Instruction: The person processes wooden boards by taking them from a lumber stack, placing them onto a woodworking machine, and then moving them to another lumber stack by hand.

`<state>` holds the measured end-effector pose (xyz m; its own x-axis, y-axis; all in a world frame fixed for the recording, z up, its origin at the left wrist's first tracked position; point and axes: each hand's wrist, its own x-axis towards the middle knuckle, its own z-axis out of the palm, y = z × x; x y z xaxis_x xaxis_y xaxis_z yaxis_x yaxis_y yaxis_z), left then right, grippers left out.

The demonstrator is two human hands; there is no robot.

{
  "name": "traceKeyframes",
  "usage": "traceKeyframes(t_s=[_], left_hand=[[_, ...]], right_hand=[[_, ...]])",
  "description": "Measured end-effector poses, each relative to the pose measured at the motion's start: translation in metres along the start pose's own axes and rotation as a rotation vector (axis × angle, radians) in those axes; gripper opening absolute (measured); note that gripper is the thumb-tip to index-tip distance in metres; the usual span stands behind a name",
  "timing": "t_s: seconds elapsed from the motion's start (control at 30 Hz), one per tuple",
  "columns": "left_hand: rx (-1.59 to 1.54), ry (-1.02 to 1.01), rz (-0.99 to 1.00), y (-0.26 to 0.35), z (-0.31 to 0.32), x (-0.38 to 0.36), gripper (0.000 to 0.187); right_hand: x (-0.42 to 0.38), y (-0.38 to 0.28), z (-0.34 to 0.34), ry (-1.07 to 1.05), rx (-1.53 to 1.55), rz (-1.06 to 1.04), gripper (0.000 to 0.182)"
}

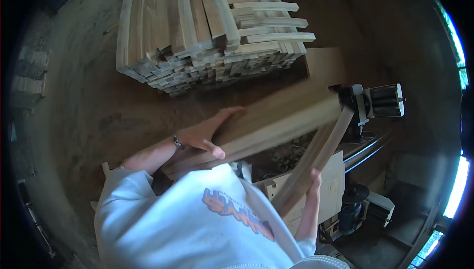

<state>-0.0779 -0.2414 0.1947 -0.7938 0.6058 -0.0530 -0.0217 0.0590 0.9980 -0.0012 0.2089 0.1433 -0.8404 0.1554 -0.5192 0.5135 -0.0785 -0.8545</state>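
Observation:
A wide wooden board [276,116], smeared by motion, slants across the middle of the head view. My left hand [205,133], with a metal band at the wrist, spans its width, thumb on the near side and a finger along the far side. To the right, a narrower wooden plank [316,153] runs from near my body up towards a dark machine head [355,106]. My right hand [314,182] grips this plank by its right edge, the thumb showing and the other fingers mostly hidden behind the wood.
A large stack of wooden planks [177,17] stands on the floor ahead, with several loose lengths [276,22] on its right part. A pale machine table [333,185] lies beneath the narrow plank. Metal rails [363,155] and a dark motor-like unit [351,212] sit at the right.

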Motion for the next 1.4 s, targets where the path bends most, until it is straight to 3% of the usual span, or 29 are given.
traceKeyframes(t_s=[0.03,0.1,0.13,0.2,0.27,0.37,0.53,0.63,0.67,0.73,0.77,0.8,0.87,1.0,1.07,1.17,1.27,1.3,1.33,1.4], left_hand=[[-0.099,0.092,-0.006,0.005,-0.011,-0.010,0.122],[-0.159,0.184,0.033,0.017,-0.036,-0.024,0.120],[-0.225,0.276,0.076,0.020,-0.046,-0.029,0.118],[-0.229,0.341,0.104,0.024,-0.065,-0.037,0.119],[-0.337,0.566,0.081,0.043,-0.075,-0.047,0.121],[-0.414,0.743,-0.027,0.042,-0.084,-0.060,0.123],[-0.534,1.033,-0.182,-0.028,-0.085,-0.093,0.110],[-0.650,1.181,-0.292,-0.077,-0.060,-0.119,0.103],[-0.693,1.223,-0.325,-0.088,-0.049,-0.124,0.100],[-0.762,1.287,-0.364,-0.103,-0.031,-0.131,0.095],[-0.788,1.310,-0.377,-0.107,-0.026,-0.131,0.093],[-0.805,1.328,-0.376,-0.110,-0.026,-0.127,0.090],[-0.812,1.343,-0.357,-0.117,-0.033,-0.114,0.085],[-0.735,1.257,-0.172,-0.147,-0.106,-0.053,0.076],[-0.658,1.149,0.001,-0.164,-0.162,-0.006,0.072],[-0.713,1.065,-0.030,-0.049,-0.233,0.134,0.071],[-0.667,0.972,-0.056,0.015,-0.270,0.235,0.072],[-0.626,0.949,-0.042,0.027,-0.277,0.258,0.073],[-0.475,0.939,0.105,0.034,-0.279,0.278,0.072],[0.100,1.046,-0.220,0.018,-0.279,0.291,0.061]], right_hand=[[0.025,-0.013,0.026,0.056,0.037,-0.019,0.065],[0.073,-0.057,0.085,-0.207,0.221,-0.001,0.054],[0.085,-0.088,0.126,-0.212,0.236,-0.070,0.050],[0.139,-0.118,0.176,-0.159,0.168,-0.142,0.048],[0.190,-0.148,0.228,-0.227,0.197,-0.071,0.046],[0.253,-0.184,0.308,-0.388,0.096,-0.039,0.048],[0.349,-0.208,0.421,-0.636,-0.029,0.135,0.054],[0.414,-0.196,0.479,-0.753,-0.066,0.199,0.069],[0.471,-0.157,0.494,-0.728,-0.301,-0.031,0.079],[0.466,-0.147,0.521,-0.467,-1.124,-0.246,0.085],[0.487,-0.125,0.525,-0.582,-0.756,-0.134,0.091],[0.509,-0.098,0.532,-0.703,-0.704,-0.161,0.094],[0.488,-0.095,0.533,-0.673,-0.390,-0.052,0.095],[0.477,-0.139,0.521,-0.693,-0.707,-0.126,0.085],[0.439,-0.173,0.510,-0.642,-0.591,-0.571,0.076],[0.363,-0.249,0.498,-1.132,0.004,-0.092,0.074],[0.362,-0.266,0.506,-0.942,0.051,-0.015,0.088],[0.353,-0.297,0.505,-0.981,0.090,0.113,0.091],[0.365,-0.299,0.504,-0.900,0.067,0.127,0.093],[0.374,-0.310,0.500,-0.862,0.035,0.135,0.097]])
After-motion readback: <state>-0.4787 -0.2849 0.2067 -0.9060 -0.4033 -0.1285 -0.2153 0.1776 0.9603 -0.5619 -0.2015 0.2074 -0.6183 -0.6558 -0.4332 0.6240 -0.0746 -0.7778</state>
